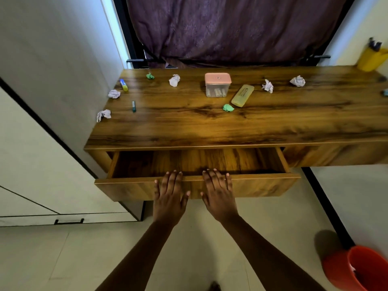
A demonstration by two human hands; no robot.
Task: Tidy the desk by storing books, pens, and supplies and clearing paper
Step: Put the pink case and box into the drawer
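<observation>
The wooden desk point(210, 127) has its drawer point(262, 185) pulled out, and the inside looks empty. My left hand point(169, 198) and my right hand point(219, 196) lie flat on the drawer front with straight fingers reaching over its top edge. On the desktop stand a clear box with a pink lid point(217, 85) and a yellow pencil case point(243, 95). Several crumpled paper balls lie about, white ones point(103, 115) and green ones point(228, 107). A glue stick point(124, 85) and a small green pen-like item point(133, 106) lie at the left.
A yellow pen holder point(370, 58) stands at the desk's far right corner. An orange bin point(354, 269) sits on the floor at lower right. A white cabinet point(42, 164) stands left of the desk. A purple curtain point(231, 28) hangs behind.
</observation>
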